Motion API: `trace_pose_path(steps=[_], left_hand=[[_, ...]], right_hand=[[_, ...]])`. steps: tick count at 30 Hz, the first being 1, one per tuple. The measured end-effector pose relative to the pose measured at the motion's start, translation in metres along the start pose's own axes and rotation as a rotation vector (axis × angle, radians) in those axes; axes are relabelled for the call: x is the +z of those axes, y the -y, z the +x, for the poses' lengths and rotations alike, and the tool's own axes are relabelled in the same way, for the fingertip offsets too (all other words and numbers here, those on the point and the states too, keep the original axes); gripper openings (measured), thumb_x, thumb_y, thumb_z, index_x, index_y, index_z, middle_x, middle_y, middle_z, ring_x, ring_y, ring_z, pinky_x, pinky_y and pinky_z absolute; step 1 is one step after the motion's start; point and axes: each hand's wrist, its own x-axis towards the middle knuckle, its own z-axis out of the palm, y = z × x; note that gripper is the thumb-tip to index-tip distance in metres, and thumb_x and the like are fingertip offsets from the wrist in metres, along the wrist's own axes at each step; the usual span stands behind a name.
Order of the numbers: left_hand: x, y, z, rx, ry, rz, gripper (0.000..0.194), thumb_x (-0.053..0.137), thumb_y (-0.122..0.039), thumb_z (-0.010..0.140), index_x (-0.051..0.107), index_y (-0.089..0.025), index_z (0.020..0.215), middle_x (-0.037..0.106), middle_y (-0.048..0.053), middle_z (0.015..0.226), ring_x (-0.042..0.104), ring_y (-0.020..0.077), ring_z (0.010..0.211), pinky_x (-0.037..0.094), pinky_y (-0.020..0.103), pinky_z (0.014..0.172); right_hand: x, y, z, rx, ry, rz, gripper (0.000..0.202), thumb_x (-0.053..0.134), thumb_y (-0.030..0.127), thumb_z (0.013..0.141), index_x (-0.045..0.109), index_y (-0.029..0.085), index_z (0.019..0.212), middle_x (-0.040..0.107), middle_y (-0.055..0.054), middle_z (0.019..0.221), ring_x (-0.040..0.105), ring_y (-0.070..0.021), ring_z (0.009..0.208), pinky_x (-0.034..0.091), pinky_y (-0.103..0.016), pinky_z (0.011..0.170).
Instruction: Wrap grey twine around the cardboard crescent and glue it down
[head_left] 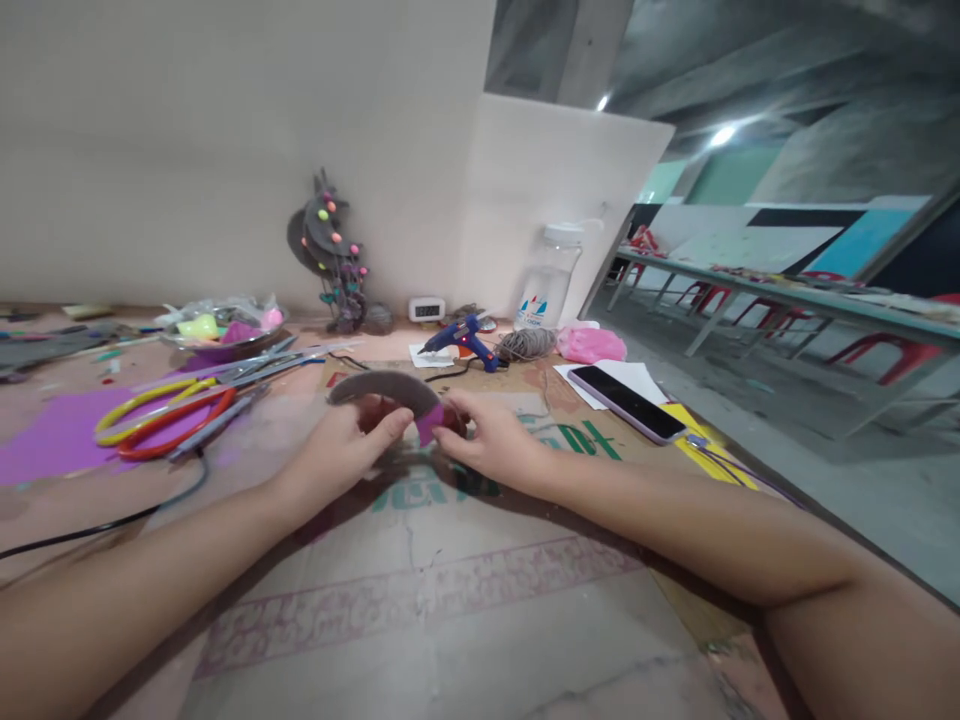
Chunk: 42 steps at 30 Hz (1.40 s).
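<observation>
Between my hands is a curved grey strip [394,388], arched upward above the printed cardboard [420,600]. A small purple piece [428,424] lies against its right end. My left hand [360,440] grips the strip from the left, thumb on its near side. At the right end, my right hand [487,435] pinches the strip by the purple piece. Part of the strip is hidden behind my fingers. Beyond them a blue glue gun [463,342] rests near a ball of grey yarn [527,344].
Scissors with yellow and red handles [165,415] lie left on a purple sheet [45,435], near a bowl of scraps [225,340]. A grey crescent ornament [330,250], small clock [427,309] and water bottle [546,280] stand behind. A phone [626,402] lies right.
</observation>
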Motion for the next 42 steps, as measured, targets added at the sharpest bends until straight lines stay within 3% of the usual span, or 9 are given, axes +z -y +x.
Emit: trace_pose_path(steps=[8,10,14,18,23,27,32,36,42], left_hand=[[0.001,0.009,0.001,0.112,0.069,-0.019,0.029,0.05,-0.041,0.082,0.06,-0.017,0.095,0.067,0.006,0.094,0.059,0.0222,0.093,0.045,0.031,0.083],[0.001,0.012,0.004,0.054,-0.008,-0.021,0.03,0.051,-0.042,0.081,0.061,-0.017,0.095,0.067,0.005,0.092,0.06,0.0209,0.085,0.048,0.03,0.075],[-0.002,0.019,0.012,-0.087,-0.095,-0.018,0.031,0.051,-0.046,0.08,0.057,-0.016,0.071,0.058,0.0,0.058,0.052,0.0144,0.051,0.04,0.023,0.046],[-0.004,0.026,0.017,-0.153,-0.061,-0.206,0.033,0.05,-0.046,0.08,0.051,-0.017,0.065,0.055,-0.001,0.053,0.052,0.0122,0.047,0.039,0.022,0.046],[-0.003,0.026,0.017,-0.144,-0.019,-0.141,0.034,0.051,-0.043,0.081,0.05,-0.016,0.06,0.053,-0.002,0.051,0.046,0.0092,0.045,0.031,0.019,0.043],[-0.003,0.025,0.017,-0.13,-0.032,-0.107,0.036,0.048,-0.044,0.082,0.048,-0.016,0.059,0.05,-0.003,0.049,0.042,0.009,0.045,0.028,0.02,0.042],[-0.003,0.024,0.017,-0.15,-0.029,-0.087,0.042,0.045,-0.048,0.083,0.047,-0.017,0.055,0.049,-0.002,0.047,0.04,0.0087,0.043,0.027,0.02,0.042],[-0.002,0.023,0.017,-0.165,-0.033,-0.098,0.042,0.046,-0.048,0.082,0.048,-0.017,0.054,0.049,-0.003,0.046,0.041,0.0089,0.043,0.028,0.021,0.043],[-0.002,0.025,0.016,-0.151,-0.031,-0.105,0.04,0.048,-0.048,0.081,0.048,-0.017,0.056,0.049,-0.003,0.047,0.043,0.0096,0.043,0.029,0.021,0.043]], right_hand=[[-0.01,-0.017,-0.004,-0.317,-0.068,-0.499,0.008,0.045,0.016,0.081,0.053,0.017,0.082,0.057,0.001,0.063,0.044,-0.0109,0.055,0.024,-0.024,0.051],[-0.01,-0.014,-0.005,-0.387,-0.053,-0.558,0.012,0.043,0.02,0.085,0.055,0.017,0.084,0.058,-0.001,0.065,0.047,-0.0122,0.057,0.026,-0.025,0.053],[-0.017,-0.006,-0.001,-0.466,-0.038,-0.517,0.029,0.044,0.037,0.089,0.055,0.014,0.102,0.064,-0.008,0.088,0.055,-0.017,0.079,0.037,-0.027,0.068],[-0.034,-0.024,0.014,-0.185,-0.109,-0.412,0.024,0.044,0.035,0.089,0.058,0.016,0.092,0.063,-0.005,0.08,0.054,-0.0147,0.072,0.037,-0.026,0.065],[-0.046,-0.084,0.031,0.237,-0.226,-0.201,0.022,0.051,0.027,0.082,0.058,0.014,0.099,0.063,-0.007,0.091,0.056,-0.0145,0.075,0.042,-0.027,0.07],[-0.046,-0.116,0.045,0.302,-0.196,-0.15,0.037,0.051,0.024,0.081,0.053,0.011,0.116,0.061,-0.012,0.11,0.06,-0.0156,0.087,0.046,-0.026,0.076],[-0.036,-0.122,0.07,0.336,-0.053,-0.094,0.034,0.064,0.036,0.074,0.063,0.013,0.098,0.068,-0.008,0.095,0.063,-0.0166,0.079,0.047,-0.025,0.072],[-0.024,-0.121,0.084,0.406,-0.065,-0.115,0.04,0.068,0.043,0.068,0.063,0.011,0.092,0.068,-0.011,0.089,0.062,-0.0197,0.076,0.047,-0.028,0.069],[-0.023,-0.126,0.086,0.497,-0.091,-0.063,0.024,0.058,0.034,0.079,0.064,0.011,0.079,0.068,-0.009,0.072,0.062,-0.0171,0.066,0.048,-0.025,0.065]])
